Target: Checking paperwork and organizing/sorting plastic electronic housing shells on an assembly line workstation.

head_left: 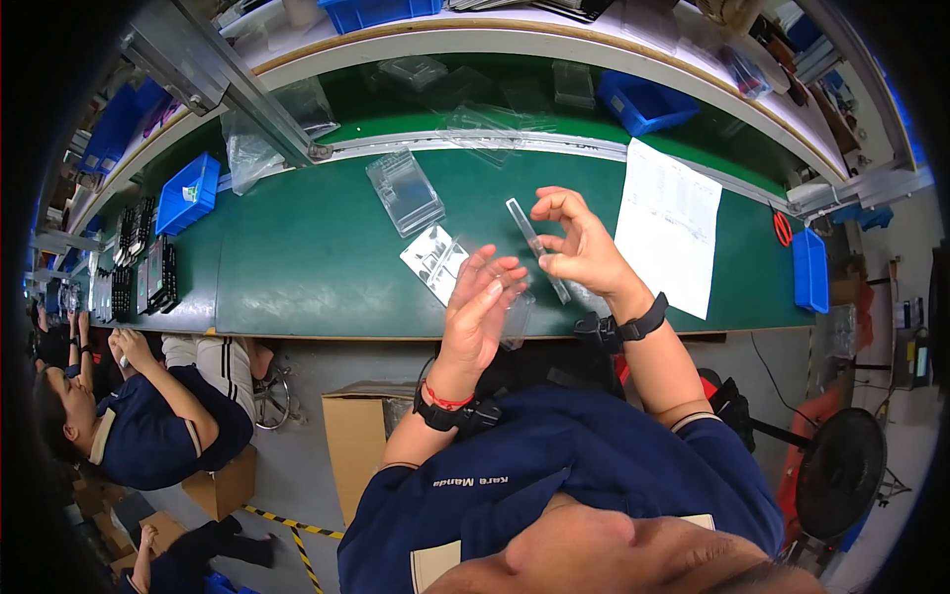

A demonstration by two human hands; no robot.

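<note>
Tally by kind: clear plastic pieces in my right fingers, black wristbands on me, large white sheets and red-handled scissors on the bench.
Clear plastic piece in right fingers: 1
Black wristbands: 2
Large white sheet: 1
Red-handled scissors: 1
Total: 5

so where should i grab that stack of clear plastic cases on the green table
Probably across its two long sides, coming down from above: the stack of clear plastic cases lies flat, and a white sheet with dark shapes sits close against its near end.
</note>
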